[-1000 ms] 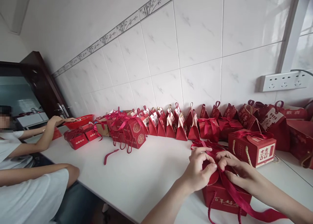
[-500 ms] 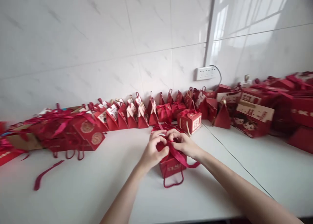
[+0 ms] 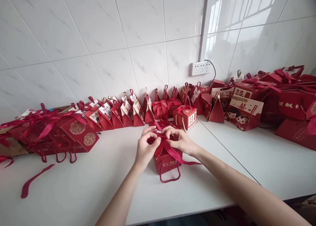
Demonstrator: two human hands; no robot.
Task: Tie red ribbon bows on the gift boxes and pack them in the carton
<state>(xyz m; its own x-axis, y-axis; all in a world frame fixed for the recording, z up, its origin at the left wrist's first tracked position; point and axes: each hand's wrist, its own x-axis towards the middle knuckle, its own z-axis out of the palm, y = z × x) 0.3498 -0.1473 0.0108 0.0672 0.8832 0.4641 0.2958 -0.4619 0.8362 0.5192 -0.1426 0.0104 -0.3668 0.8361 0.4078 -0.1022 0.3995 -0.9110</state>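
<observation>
A small red gift box (image 3: 167, 162) with gold lettering and a cord handle stands on the white table (image 3: 103, 193) in front of me. A dark red ribbon (image 3: 175, 153) crosses its top and trails off to the right. My left hand (image 3: 146, 148) pinches the ribbon at the box's left top. Close beside it, my right hand (image 3: 179, 141) pinches the ribbon at the right top, and the fingertips of both hands nearly meet over the lid.
Several red gift boxes and pyramid-shaped favour packs (image 3: 128, 112) line the tiled wall. Larger red boxes (image 3: 243, 112) pile up at the right. A loose ribbon strip (image 3: 34, 181) lies at the left. A power strip (image 3: 199, 68) hangs on the wall.
The view has swung right and pulled back; the person seated at the left is out of sight. Both hands remain on the ribbon atop the box.
</observation>
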